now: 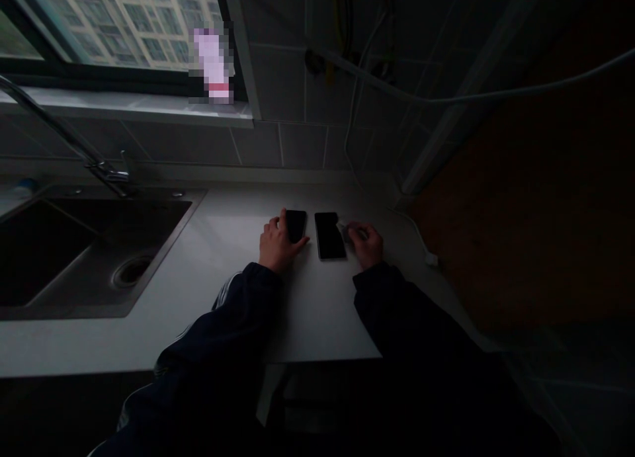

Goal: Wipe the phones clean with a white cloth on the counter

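Two dark smartphones lie side by side on the white counter [225,245]. My left hand [278,247] grips the left smartphone [296,225], with the index finger along its left edge and the thumb by its lower right corner. The right smartphone [328,235] lies flat, its black screen up. At that phone's right edge, my right hand [366,244] is closed in a pinch on a small whitish piece [342,229], which looks like thin cloth or tissue and touches the screen edge. Dim light hides finer detail.
A steel sink [99,298] with a tall faucet [106,172] is set into the counter at left. A window ledge [149,106] runs above, with a blurred pinkish item [213,63]. White cables hang along the wall, and a white plug [431,260] lies at right by a brown panel [536,212].
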`<state>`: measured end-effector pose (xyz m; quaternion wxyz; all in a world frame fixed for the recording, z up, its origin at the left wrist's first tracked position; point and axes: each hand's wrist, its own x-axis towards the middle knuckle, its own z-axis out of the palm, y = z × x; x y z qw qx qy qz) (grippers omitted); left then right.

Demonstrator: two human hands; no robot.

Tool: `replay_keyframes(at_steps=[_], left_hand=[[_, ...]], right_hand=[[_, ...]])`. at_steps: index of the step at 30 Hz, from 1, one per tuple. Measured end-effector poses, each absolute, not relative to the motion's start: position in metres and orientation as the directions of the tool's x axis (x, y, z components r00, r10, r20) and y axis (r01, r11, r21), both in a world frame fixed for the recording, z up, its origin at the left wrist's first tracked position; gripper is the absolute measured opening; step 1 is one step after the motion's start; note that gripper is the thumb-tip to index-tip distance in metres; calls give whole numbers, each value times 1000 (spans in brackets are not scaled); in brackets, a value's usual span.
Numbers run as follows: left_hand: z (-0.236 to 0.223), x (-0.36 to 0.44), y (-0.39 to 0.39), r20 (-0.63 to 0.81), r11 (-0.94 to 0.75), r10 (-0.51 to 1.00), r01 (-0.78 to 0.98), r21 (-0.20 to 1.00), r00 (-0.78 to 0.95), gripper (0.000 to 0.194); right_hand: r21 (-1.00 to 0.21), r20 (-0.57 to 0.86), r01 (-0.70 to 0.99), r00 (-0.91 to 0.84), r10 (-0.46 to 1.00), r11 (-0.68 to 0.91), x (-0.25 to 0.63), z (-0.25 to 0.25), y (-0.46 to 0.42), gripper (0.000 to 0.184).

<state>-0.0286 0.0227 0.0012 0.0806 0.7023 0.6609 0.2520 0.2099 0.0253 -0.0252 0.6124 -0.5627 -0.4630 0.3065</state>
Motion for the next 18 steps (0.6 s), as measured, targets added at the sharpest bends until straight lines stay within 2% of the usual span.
replay_keyframes(at_steps=[7, 10, 16, 18], left_hand=[[28, -12, 38, -60, 175, 984, 869, 463, -167, 116], [32, -16, 49, -157, 240, 970, 843, 481, -186, 110], [26, -28, 60, -206, 231, 967, 853, 467, -149, 92], [21, -32, 62, -198, 213, 972, 827, 520, -126, 90]], right_hand=[[-973, 228, 96, 294, 928, 209, 203, -21, 20, 39], [-973, 231, 88, 283, 931, 214, 202, -19, 20, 39], [-976, 217, 84, 274, 937, 201, 200, -14, 20, 36], [-977, 210, 93, 265, 941, 192, 200, -14, 19, 37]])
